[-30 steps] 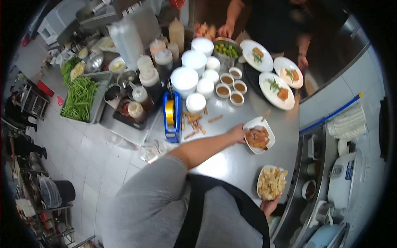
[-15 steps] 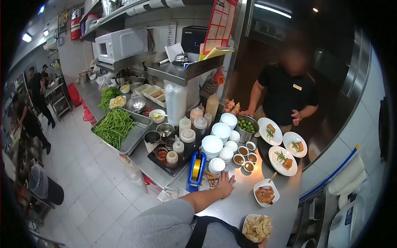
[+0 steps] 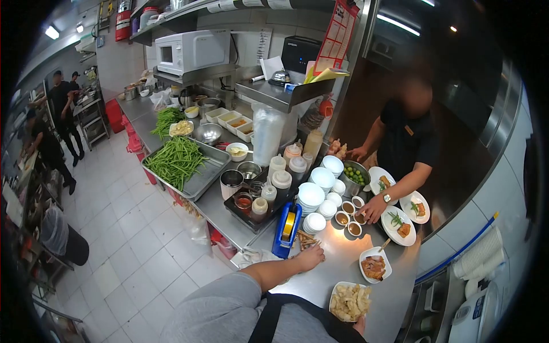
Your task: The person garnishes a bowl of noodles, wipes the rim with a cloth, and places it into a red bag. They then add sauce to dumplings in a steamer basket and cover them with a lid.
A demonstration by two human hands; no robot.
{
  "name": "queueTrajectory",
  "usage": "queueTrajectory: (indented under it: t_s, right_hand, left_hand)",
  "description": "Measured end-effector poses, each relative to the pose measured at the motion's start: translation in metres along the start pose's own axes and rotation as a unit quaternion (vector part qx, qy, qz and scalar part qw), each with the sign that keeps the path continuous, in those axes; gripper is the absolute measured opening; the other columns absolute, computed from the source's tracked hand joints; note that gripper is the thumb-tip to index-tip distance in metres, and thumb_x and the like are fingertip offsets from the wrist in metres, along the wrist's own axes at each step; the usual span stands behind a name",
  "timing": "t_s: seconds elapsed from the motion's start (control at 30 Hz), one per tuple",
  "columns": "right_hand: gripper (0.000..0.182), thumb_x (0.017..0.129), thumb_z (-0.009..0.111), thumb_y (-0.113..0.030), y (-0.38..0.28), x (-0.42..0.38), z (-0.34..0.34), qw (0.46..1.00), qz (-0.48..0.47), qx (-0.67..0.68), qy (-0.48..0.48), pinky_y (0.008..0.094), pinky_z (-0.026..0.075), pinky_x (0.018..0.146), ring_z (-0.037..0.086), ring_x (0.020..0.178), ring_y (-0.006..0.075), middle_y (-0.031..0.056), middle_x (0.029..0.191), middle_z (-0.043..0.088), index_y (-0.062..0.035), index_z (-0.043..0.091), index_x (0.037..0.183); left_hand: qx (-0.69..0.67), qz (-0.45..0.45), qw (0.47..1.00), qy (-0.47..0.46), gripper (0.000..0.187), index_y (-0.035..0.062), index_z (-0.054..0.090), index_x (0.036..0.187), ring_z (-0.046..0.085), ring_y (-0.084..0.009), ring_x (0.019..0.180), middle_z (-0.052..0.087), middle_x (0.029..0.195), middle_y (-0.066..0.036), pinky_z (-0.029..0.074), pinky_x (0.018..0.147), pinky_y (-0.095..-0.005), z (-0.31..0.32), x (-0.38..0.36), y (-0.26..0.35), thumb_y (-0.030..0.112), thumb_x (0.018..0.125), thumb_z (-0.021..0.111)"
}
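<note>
My left hand (image 3: pixel 310 258) rests on the steel counter with its fingers curled in, right beside a small brown patterned item (image 3: pixel 307 240) and the blue tape dispenser (image 3: pixel 286 231). What it holds, if anything, I cannot tell. At the near edge, my right hand (image 3: pixel 359 326) grips the side of a white bowl (image 3: pixel 331 309) heaped with pale fried crackers (image 3: pixel 350 302). Just beyond stands a square white bowl (image 3: pixel 362 268) of sliced meat (image 3: pixel 373 267) with a wooden handle sticking out. A co-worker's hand (image 3: pixel 373 210) reaches over small cups of brown sauce (image 3: pixel 354 229).
Plated dishes (image 3: pixel 398 239) stand at the right by the co-worker (image 3: pixel 409 137). White bowls (image 3: pixel 310 196) are stacked mid-counter, near a pot of green limes (image 3: pixel 355 176). Squeeze bottles (image 3: pixel 281 180) fill a black tray. Green beans (image 3: pixel 174 163) lie in a metal tray at left.
My left hand has gone from spread flat to curled. The bowl of crackers shows more fully with my right hand on it. The co-worker has leaned in and reached to the sauce cups.
</note>
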State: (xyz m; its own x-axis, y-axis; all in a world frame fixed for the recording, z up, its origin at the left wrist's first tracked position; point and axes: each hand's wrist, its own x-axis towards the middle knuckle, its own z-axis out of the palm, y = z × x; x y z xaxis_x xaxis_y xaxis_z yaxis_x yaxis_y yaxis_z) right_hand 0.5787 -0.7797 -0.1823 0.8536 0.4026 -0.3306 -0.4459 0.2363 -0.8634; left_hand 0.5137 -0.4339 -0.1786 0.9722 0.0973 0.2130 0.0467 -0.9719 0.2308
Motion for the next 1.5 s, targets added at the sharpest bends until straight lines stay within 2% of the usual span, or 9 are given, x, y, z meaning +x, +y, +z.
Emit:
queueTrajectory:
  t_s: [0.17, 0.27, 0.53, 0.63, 0.77, 0.87, 1.33, 1.43, 1.5]
  right_hand:
    - [0.047, 0.093, 0.037, -0.039, 0.012, 0.005, 0.012, 0.999, 0.022, -0.035, -0.018, 0.0438, 0.053, 0.07, 0.059, 0.096, 0.0313, 0.0138, 0.117, 0.053, -0.0043, 0.041, 0.123]
    - [0.032, 0.093, 0.036, -0.028, 0.016, 0.002, 0.028, 0.997, 0.033, 0.04, 0.056, 0.0379, 0.054, 0.048, 0.063, 0.08, 0.0317, 0.0163, 0.105, 0.057, -0.0032, 0.043, 0.112]
    - [0.032, 0.092, 0.039, -0.026, 0.026, 0.007, 0.014, 0.998, 0.025, 0.021, 0.062, 0.0349, 0.053, 0.047, 0.062, 0.062, 0.0278, 0.018, 0.095, 0.059, -0.0056, 0.041, 0.116]
    - [0.033, 0.093, 0.038, -0.026, 0.022, 0.002, 0.021, 0.997, 0.001, 0.008, 0.077, 0.0329, 0.052, 0.044, 0.06, 0.057, 0.0255, 0.0172, 0.092, 0.059, -0.0082, 0.039, 0.121]
    - [0.034, 0.093, 0.037, -0.026, 0.025, 0.005, 0.014, 0.997, 0.005, 0.008, 0.076, 0.0312, 0.051, 0.043, 0.059, 0.054, 0.0232, 0.0157, 0.092, 0.059, -0.0121, 0.038, 0.125]
    - [0.034, 0.094, 0.037, -0.022, 0.026, 0.011, 0.009, 0.998, 0.017, -0.016, 0.056, 0.0419, 0.056, 0.055, 0.061, 0.082, 0.0371, 0.0179, 0.114, 0.053, -0.011, 0.035, 0.127]
    - [0.036, 0.094, 0.036, -0.022, 0.019, 0.019, 0.045, 0.997, 0.073, 0.007, 0.027, 0.0363, 0.054, 0.053, 0.06, 0.064, 0.0268, 0.0146, 0.108, 0.054, -0.0127, 0.032, 0.129]
    - [0.04, 0.094, 0.037, -0.023, 0.014, 0.022, 0.043, 0.996, 0.069, -0.008, -0.062, 0.0364, 0.053, 0.052, 0.06, 0.064, 0.0264, 0.0144, 0.108, 0.053, -0.0149, 0.027, 0.132]
    - [0.045, 0.094, 0.04, -0.027, -0.001, 0.012, 0.053, 0.997, 0.053, -0.048, 0.022, 0.0338, 0.05, 0.048, 0.053, 0.055, 0.0206, 0.0095, 0.091, 0.047, -0.0146, 0.023, 0.133]
  left_hand:
    - [0.037, -0.017, 0.997, 0.063, 0.022, 0.0103, 0.061, 0.097, 0.047, -0.0298, 0.104, 0.049, 0.107, -0.014, 0.043, 0.085, -0.0393, -0.001, -0.009, 0.01, 0.019, 0.082, 0.048]
    - [0.049, -0.072, 0.988, 0.13, 0.022, 0.0111, 0.062, 0.096, 0.048, -0.0313, 0.104, 0.048, 0.109, -0.016, 0.043, 0.086, -0.0399, 0.013, -0.007, 0.012, 0.021, 0.083, 0.048]
    - [-0.017, -0.125, 0.992, -0.025, 0.024, 0.0087, 0.061, 0.1, 0.051, -0.0348, 0.098, 0.049, 0.111, -0.021, 0.045, 0.081, -0.0437, -0.025, 0.01, 0.026, 0.018, 0.083, 0.048]
    - [-0.03, -0.15, 0.987, -0.045, 0.03, 0.0069, 0.061, 0.1, 0.052, -0.03, 0.1, 0.05, 0.105, -0.016, 0.048, 0.078, -0.043, -0.006, 0.021, 0.017, 0.024, 0.076, 0.063]
    - [-0.059, -0.141, 0.988, -0.005, 0.028, 0.0036, 0.06, 0.1, 0.052, -0.03, 0.099, 0.051, 0.103, -0.016, 0.048, 0.079, -0.0421, -0.004, 0.017, 0.017, 0.021, 0.079, 0.06]
    - [-0.08, -0.119, 0.989, 0.027, 0.024, 0.0008, 0.059, 0.098, 0.052, -0.0313, 0.098, 0.052, 0.101, -0.017, 0.048, 0.079, -0.0414, -0.023, 0.014, 0.019, 0.015, 0.079, 0.057]
    - [0.0, -0.147, 0.98, 0.136, 0.02, 0.0021, 0.059, 0.094, 0.057, -0.0306, 0.09, 0.058, 0.096, -0.017, 0.049, 0.069, -0.0403, -0.056, -0.05, 0.02, 0.015, 0.08, 0.054]
    - [-0.1, -0.202, 0.965, 0.132, 0.022, 0.0051, 0.059, 0.096, 0.061, -0.0281, 0.076, 0.061, 0.083, -0.014, 0.05, 0.064, -0.0406, -0.083, -0.047, 0.028, 0.021, 0.081, 0.057]
    - [-0.294, -0.255, 0.907, 0.162, 0.02, 0.0052, 0.058, 0.097, 0.06, -0.0225, 0.06, 0.063, 0.076, -0.011, 0.048, 0.055, -0.0366, -0.101, -0.052, 0.028, 0.022, 0.087, 0.054]
